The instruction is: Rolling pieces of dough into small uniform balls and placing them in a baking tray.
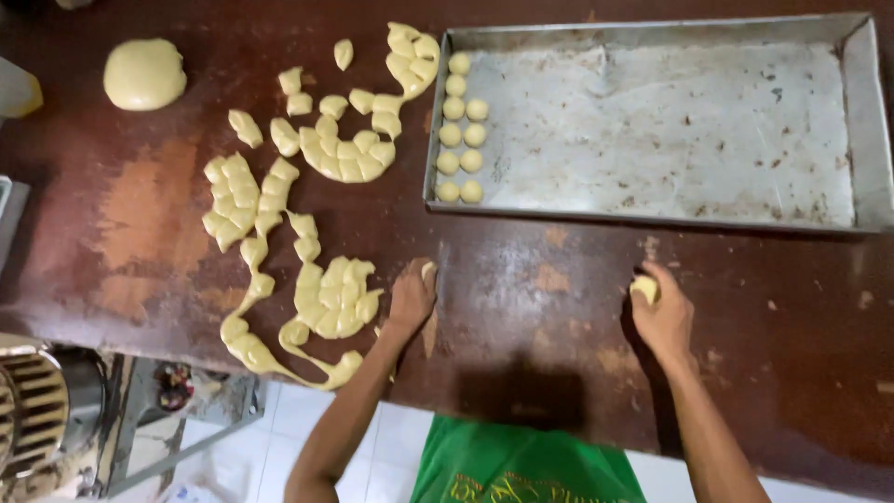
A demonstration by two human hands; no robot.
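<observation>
Both hands press dough on brown table [559,307]: left hand [411,296] cupped over small dough piece [428,270], right hand [661,312] curled around dough ball [643,288], below metal tray [866,112].

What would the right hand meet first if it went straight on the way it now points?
Probably the near wall of the metal tray. The right hand, rolling a dough piece, points up the table toward it; only bare tabletop lies between.

Nine dough balls [462,126], one tray [652,217]
</observation>
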